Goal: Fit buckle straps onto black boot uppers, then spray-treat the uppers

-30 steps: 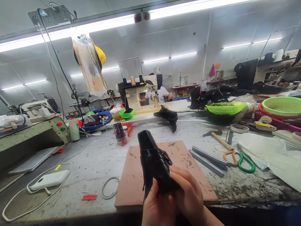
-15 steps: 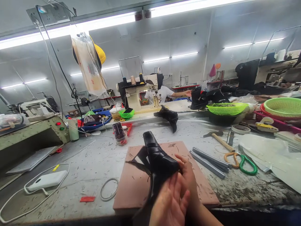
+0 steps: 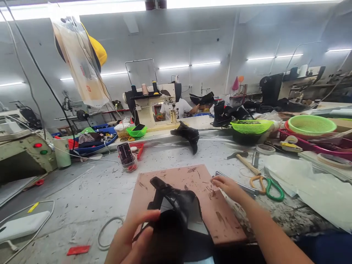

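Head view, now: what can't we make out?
All in the head view:
- Black boot upper: near end cut off by the bottom edge; its inside lost in shadow.
- Left hand: lower part cut off by the bottom edge.
- Gray strips: partly covered by the right hand.
- Phone: screen text too small.
- Co-worker: partly hidden behind the sewing machine.

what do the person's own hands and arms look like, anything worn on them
Both are bare: no glove, ring or marking shows on the left hand or the right hand. The right forearm has no sleeve, watch or bracelet on the part in view. The left forearm is out of the picture.
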Demonstrator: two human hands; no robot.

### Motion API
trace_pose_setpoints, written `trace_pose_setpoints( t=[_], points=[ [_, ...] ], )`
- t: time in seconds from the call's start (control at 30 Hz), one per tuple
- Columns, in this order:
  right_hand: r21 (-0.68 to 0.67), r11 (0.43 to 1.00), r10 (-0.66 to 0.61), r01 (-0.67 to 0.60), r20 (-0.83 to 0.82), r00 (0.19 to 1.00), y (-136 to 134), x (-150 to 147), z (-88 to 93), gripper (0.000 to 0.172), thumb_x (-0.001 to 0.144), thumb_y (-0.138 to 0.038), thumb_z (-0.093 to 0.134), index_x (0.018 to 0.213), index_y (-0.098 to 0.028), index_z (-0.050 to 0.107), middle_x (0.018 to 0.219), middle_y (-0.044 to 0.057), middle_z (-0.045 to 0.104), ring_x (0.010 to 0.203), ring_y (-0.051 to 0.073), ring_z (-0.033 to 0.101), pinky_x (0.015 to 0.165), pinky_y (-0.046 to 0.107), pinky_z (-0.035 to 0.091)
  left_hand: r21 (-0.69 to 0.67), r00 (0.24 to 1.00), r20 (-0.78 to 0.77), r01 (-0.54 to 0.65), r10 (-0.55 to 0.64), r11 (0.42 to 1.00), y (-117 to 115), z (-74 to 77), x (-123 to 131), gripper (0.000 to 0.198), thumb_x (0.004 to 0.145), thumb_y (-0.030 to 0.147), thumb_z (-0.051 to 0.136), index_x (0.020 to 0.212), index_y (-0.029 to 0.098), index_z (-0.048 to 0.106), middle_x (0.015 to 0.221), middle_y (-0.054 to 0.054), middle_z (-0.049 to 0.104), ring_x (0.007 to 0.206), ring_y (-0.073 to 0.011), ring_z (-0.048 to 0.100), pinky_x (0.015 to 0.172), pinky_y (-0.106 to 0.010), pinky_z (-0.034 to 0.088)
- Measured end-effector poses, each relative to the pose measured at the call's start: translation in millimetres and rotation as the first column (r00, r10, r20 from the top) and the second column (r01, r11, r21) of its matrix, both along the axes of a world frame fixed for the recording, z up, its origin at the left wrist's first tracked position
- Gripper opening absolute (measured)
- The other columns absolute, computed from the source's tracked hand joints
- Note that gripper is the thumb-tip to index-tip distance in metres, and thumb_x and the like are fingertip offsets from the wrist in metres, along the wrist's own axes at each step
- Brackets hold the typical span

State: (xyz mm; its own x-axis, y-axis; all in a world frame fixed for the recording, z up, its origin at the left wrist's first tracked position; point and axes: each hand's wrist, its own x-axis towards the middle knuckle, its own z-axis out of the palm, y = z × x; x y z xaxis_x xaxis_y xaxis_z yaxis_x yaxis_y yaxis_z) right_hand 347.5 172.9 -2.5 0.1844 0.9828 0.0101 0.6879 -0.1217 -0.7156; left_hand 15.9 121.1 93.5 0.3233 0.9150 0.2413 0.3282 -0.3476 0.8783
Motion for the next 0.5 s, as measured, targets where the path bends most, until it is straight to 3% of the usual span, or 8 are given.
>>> trace_pose_setpoints(
  t=[0.03,0.07,0.2,0.37,0.5],
  points=[
    [-0.02,0.998,-0.059,0.06,0.069,0.996,3.8,10.2,-4.2,0.031,0.083,-0.028,0.038,0.092,-0.016,0.065,0.096,0.01,0.066,0.092,0.025,0.059,0.077,0.032,0.043,0.076,0.99,-0.111,-0.075,0.083,0.994,9.5,-6.0,0.7,0.025,0.077,0.04,0.055,0.095,0.027,0.067,0.101,-0.004,0.066,0.099,-0.024,0.059,0.088,-0.031,0.046],
    [-0.037,0.993,-0.106,0.112,0.137,0.985,7.7,17.9,-9.5,0.028,0.08,-0.026,0.042,0.091,-0.015,0.065,0.098,0.013,0.064,0.095,0.027,0.058,0.078,0.034,0.042,0.119,0.972,-0.214,-0.072,0.096,0.99,17.7,-12.3,3.8,0.025,0.077,0.039,0.055,0.095,0.026,0.067,0.101,-0.004,0.066,0.098,-0.0239,0.059,0.088,-0.033,0.047],
    [-0.09,0.977,-0.157,0.195,0.325,0.933,17.1,26.2,-28.7,0.023,0.074,-0.022,0.052,0.091,-0.015,0.066,0.101,0.015,0.063,0.098,0.03,0.057,0.078,0.034,0.042,0.137,0.879,-0.477,0.072,0.002,0.988,31.6,-35.4,29.6,0.021,0.075,0.028,0.057,0.094,0.021,0.062,0.096,-0.006,0.064,0.089,-0.0217,0.06,0.079,-0.033,0.049],
    [-0.154,0.966,-0.132,0.208,0.4,0.907,13.4,22.5,-20.9,0.024,0.079,-0.019,0.041,0.077,-0.019,0.064,0.091,0.011,0.067,0.089,0.026,0.062,0.066,0.03,0.042,0.29,0.808,-0.562,-0.008,0.178,0.957,15.4,-53.0,58.0,0.013,0.08,0.026,0.052,0.088,0.017,0.058,0.084,-0.007,0.062,0.078,-0.0222,0.061,0.068,-0.036,0.05],
    [-0.187,0.95,-0.154,0.252,0.421,0.894,8.2,21.2,-6.3,0.012,0.073,-0.019,0.045,0.066,-0.021,0.054,0.077,0.008,0.066,0.074,0.025,0.062,0.05,0.027,0.037,0.367,0.774,-0.592,0.011,0.225,0.93,1.0,-54.7,66.2,0.006,0.079,0.018,0.052,0.084,0.016,0.054,0.076,-0.004,0.062,0.067,-0.0202,0.061,0.056,-0.031,0.049]
  ],
)
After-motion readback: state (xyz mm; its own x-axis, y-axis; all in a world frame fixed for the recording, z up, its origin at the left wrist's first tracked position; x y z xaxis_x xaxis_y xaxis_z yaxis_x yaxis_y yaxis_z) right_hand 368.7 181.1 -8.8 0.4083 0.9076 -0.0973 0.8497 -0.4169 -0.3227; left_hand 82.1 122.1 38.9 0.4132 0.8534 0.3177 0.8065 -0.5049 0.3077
